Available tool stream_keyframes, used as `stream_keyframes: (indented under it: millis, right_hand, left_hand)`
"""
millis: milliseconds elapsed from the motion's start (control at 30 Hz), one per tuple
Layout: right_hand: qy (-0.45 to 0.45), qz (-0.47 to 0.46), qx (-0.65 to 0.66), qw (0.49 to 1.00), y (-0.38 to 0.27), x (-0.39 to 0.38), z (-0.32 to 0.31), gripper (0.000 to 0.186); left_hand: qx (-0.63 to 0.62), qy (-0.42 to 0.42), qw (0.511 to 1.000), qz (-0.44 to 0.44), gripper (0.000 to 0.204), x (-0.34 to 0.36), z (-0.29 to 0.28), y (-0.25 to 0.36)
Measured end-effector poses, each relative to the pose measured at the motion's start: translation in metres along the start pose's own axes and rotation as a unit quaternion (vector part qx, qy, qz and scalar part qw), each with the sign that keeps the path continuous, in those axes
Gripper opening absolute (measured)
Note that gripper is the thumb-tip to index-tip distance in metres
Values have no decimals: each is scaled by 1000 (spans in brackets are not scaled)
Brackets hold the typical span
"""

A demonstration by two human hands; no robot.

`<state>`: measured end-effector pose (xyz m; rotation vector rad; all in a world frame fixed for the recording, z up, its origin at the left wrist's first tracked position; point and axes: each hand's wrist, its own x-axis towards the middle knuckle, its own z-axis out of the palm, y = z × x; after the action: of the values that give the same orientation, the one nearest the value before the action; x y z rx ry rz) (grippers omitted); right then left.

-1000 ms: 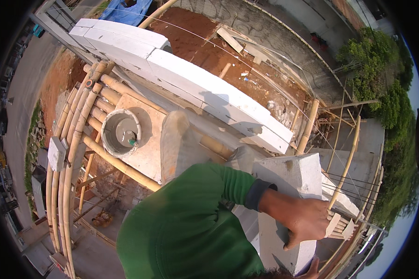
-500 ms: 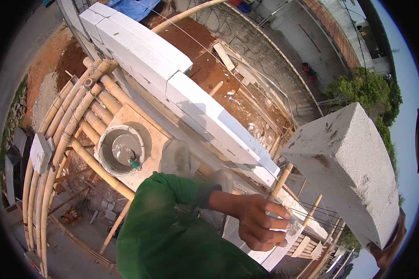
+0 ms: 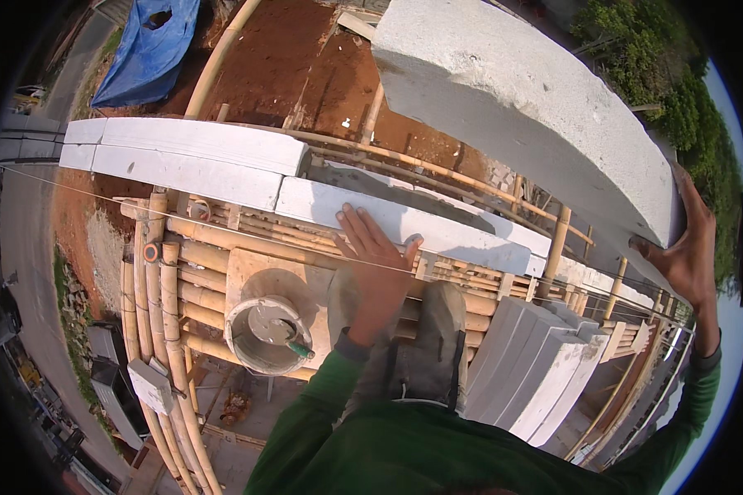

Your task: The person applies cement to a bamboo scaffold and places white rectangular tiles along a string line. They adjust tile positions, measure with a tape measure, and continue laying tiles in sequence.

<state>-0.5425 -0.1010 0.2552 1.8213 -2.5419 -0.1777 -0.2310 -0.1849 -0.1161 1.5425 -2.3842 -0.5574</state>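
Evidently, the white block (image 3: pixel 537 115) was raised but not yet set down, its end clamped in the right hand (image 3: pixel 689 247); the wall (image 3: pixel 248 183) stood partly built (left stretch higher). Fingers spread, the left hand (image 3: pixel 377 272) met its face, contact unconfirmed.

Green long-sleeved top (image 3: pixel 421 450); dark cuffs (image 3: pixel 352 346); greyish trousers (image 3: pixel 443 318)
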Motion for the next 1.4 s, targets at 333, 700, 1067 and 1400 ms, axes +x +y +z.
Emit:
stream_keyframes:
  millis: [333, 700, 1067, 1400]
  right_hand:
    - [-126, -25, 115, 985, -42, 71, 168, 103]
    - [-180, -70, 178, 965, -54, 79, 289, 101]
    - [-121, -126, 158, 972, -62, 74, 356, 96]
    - [-154, -89, 173, 969, -81, 72, 376, 93]
  left_hand:
    - [-37, -52, 997, -39, 115, 13, -7, 5]
    - [-36, -63, 995, -69, 108, 17, -7, 10]
    - [-75, -52, 994, -66, 114, 18, -2, 9]
    - [-18, -56, 997, -51, 110, 18, -5, 13]
